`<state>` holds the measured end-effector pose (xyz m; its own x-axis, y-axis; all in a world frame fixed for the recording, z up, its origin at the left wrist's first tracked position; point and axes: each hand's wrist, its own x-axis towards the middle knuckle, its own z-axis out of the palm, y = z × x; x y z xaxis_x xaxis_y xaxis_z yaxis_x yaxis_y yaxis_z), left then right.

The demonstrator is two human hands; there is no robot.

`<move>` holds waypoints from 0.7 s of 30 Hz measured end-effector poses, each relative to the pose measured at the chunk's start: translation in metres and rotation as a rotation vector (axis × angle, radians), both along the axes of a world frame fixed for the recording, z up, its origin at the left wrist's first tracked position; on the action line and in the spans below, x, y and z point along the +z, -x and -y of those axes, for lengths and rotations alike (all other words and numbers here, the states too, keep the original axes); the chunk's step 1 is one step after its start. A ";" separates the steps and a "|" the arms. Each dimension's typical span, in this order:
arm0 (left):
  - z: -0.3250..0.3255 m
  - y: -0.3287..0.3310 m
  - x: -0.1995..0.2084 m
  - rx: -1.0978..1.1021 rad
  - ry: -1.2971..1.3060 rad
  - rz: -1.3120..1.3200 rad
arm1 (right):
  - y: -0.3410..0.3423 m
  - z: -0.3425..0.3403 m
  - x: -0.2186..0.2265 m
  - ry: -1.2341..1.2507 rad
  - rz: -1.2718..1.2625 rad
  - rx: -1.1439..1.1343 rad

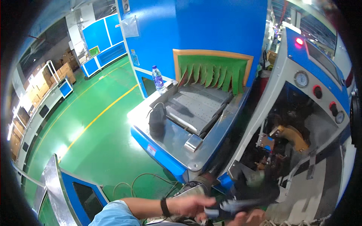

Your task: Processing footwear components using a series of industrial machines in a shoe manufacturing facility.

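You see: 1 dark shoe (157, 120) near the steel machine table's (211, 145) left edge | 1 water bottle (158, 78) at its far-left corner | 1 dark shoe (247, 197) in your 2 hands | 2 round gauges (301, 79)

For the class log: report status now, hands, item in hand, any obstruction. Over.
Left hand and right hand both gripping a dark shoe with grey sole, motion-blurred. Second black shoe resting on the steel conveyor table. Nothing blocking the hands.

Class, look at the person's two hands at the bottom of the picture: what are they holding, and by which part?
Both the left hand and right hand grip a dark shoe, blurred; the left hand at its near end. The exact part cannot be told.
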<state>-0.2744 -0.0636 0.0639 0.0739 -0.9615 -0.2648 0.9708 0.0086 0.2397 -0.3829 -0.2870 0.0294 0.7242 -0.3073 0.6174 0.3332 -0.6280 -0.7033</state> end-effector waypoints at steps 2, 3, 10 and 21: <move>0.017 0.020 -0.029 -0.335 0.226 -0.094 | 0.010 0.010 0.016 0.105 0.097 -0.072; 0.030 0.030 -0.024 -0.198 -0.008 0.449 | 0.020 0.021 0.026 0.212 0.188 -0.136; 0.046 0.027 0.013 -0.100 -0.144 0.811 | 0.053 -0.003 0.069 -1.598 -0.425 0.237; 0.089 0.030 0.064 0.098 0.236 1.304 | 0.012 0.093 0.132 -1.119 -0.002 0.089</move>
